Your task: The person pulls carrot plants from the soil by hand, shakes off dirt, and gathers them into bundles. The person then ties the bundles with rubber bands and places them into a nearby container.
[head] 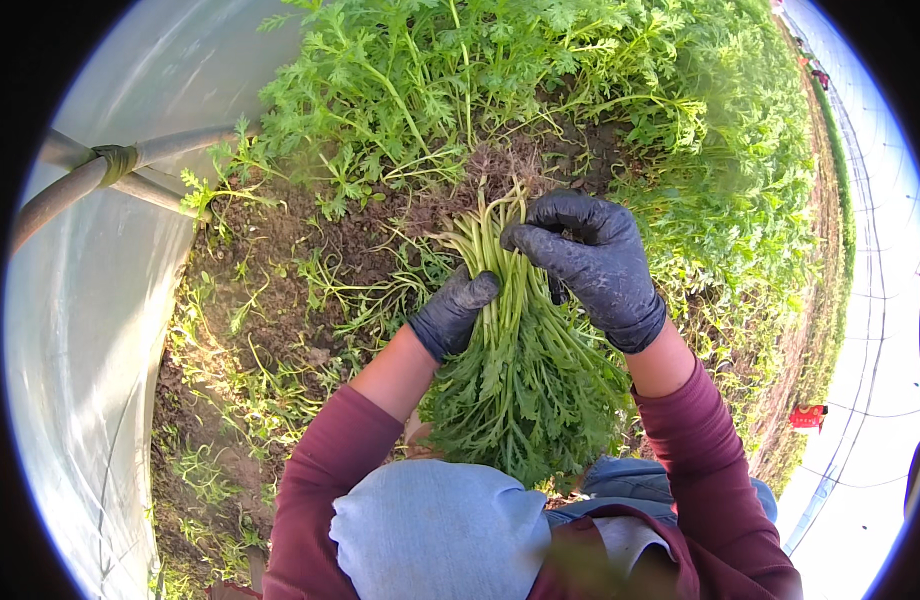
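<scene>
A thick bunch of leafy greens with feathery, lobed leaves (524, 397) lies with its pale stems pointing away from me and its leaves towards my lap. My left hand (456, 311), in a dark rubber glove, grips the stems from the left, thumb across them. My right hand (591, 262), gloved alike, is at the upper right of the stems, with thumb and forefinger bent together at their edge. Something small and dark shows under its palm; what it is cannot be told. Thin reddish roots (505, 166) show beyond the stem ends.
Dense standing greens (445, 82) grow ahead and to the right. Loose stems and leaves lie on brown soil (280, 322) at left, beside a plastic film wall (92, 315). Wooden or bamboo poles (122, 166) are tied together at upper left. A red packet (807, 416) lies far right.
</scene>
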Motion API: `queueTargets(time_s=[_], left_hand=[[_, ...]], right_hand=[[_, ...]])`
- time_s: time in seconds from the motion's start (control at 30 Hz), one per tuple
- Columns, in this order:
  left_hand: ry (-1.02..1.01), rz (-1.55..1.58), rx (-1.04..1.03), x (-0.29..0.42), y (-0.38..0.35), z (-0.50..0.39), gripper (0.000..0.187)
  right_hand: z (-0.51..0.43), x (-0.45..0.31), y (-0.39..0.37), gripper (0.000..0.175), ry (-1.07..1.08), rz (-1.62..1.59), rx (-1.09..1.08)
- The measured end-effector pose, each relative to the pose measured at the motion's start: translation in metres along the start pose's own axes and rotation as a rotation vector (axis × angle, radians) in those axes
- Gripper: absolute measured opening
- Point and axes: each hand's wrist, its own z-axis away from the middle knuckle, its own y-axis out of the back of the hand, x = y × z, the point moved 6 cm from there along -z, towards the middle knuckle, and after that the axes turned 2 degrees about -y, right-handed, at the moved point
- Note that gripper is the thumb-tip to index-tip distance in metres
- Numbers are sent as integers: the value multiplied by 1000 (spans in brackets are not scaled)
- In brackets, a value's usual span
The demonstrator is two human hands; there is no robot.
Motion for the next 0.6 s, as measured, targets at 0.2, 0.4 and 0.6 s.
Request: queueTargets(time_s=[0.2, 0.4, 0.6], left_hand=[[1, -16, -65, -5, 0, -1, 89], [91, -216, 36, -19, 26, -1, 83], [46, -47, 23, -18, 25, 5, 77]], right_hand=[[4, -8, 3, 20, -48, -295, -113], [-2, -21, 43, 20, 92, -811, -81], [7, -34, 113, 22, 221, 556, 385]])
